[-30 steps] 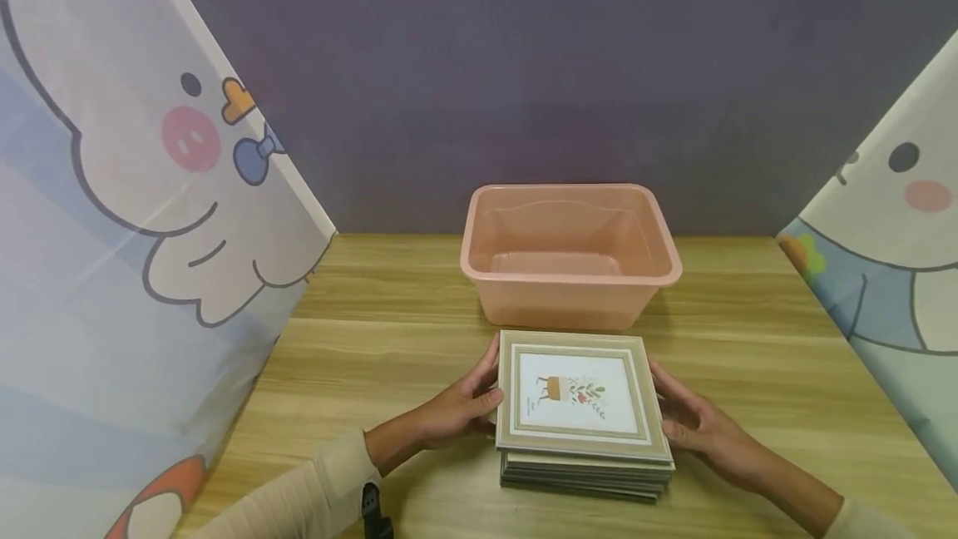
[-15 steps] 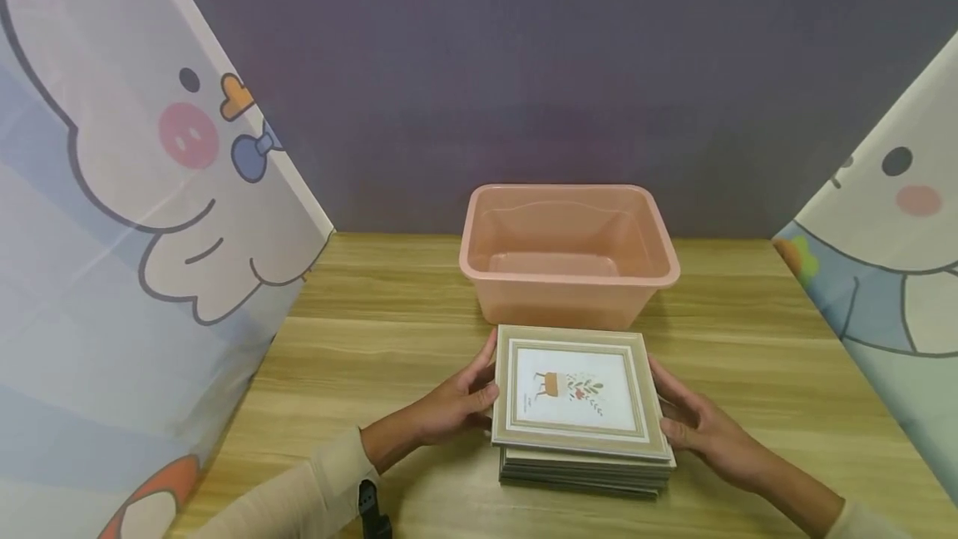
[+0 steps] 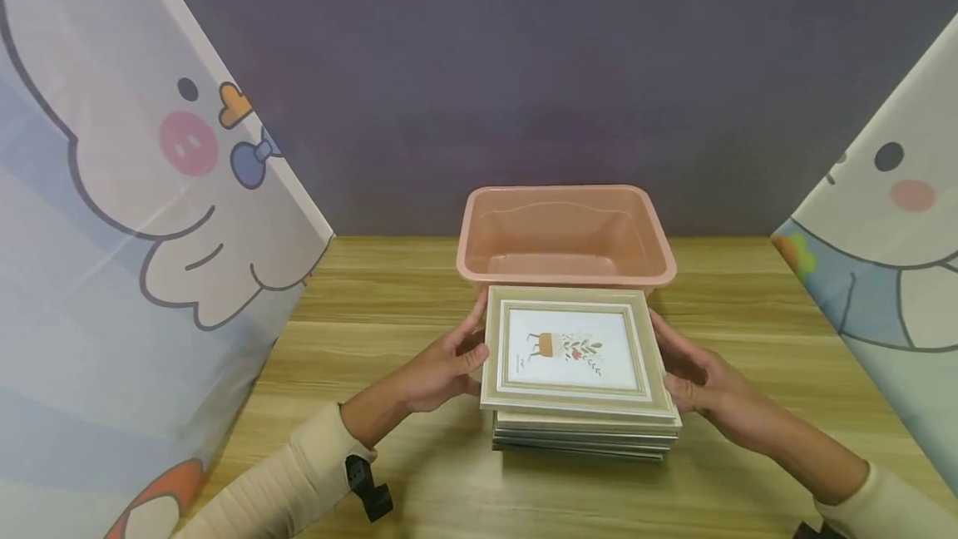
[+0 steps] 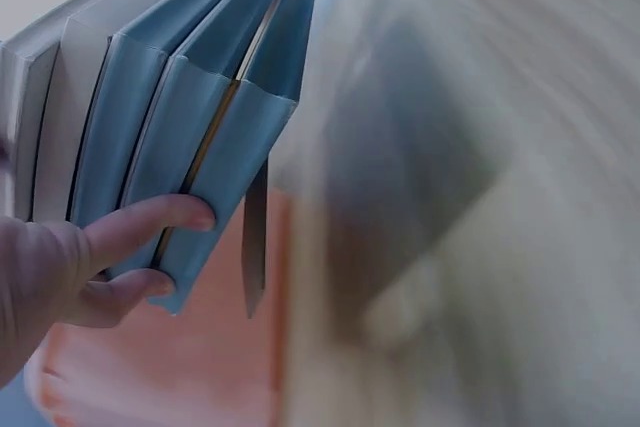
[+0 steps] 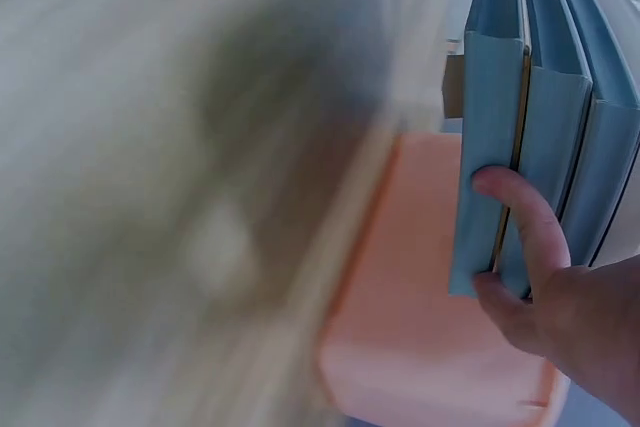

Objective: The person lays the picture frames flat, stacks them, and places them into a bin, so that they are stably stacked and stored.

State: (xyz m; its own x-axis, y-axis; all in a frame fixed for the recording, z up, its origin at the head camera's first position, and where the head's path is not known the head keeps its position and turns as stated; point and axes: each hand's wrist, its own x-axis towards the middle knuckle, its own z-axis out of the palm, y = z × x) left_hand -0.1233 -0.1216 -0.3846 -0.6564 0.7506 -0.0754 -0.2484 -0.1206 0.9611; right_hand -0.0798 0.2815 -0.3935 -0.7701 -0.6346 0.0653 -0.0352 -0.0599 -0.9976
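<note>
Between my two hands is a stack of several picture frames, held up off the table. The top picture frame point(image 3: 576, 349) is beige, with a plant-in-a-pot print facing up. My left hand point(image 3: 445, 368) grips the stack's left side, thumb along the top frame's edge; my right hand point(image 3: 714, 393) grips the right side likewise. In the left wrist view, fingers curl onto the edges of blue frames point(image 4: 205, 137), with paler ones beyond. Blue frames point(image 5: 550, 137) also show in the right wrist view, under the fingers of that hand. A thin support leg point(image 4: 256, 247) hangs from the stack's underside.
Just behind the stack stands a pink plastic basin point(image 3: 566, 279), nothing visible inside; the stack hides its lower front. The wood-grain table point(image 3: 374, 298) ends at a dark back wall point(image 3: 479, 90). Cartoon-printed panels point(image 3: 97, 231) flank both sides.
Both hands have raised the stack and carried it forward toward the basin. Its top frame now overlaps the basin's front wall in the head view, and the lower frames have risen along.
</note>
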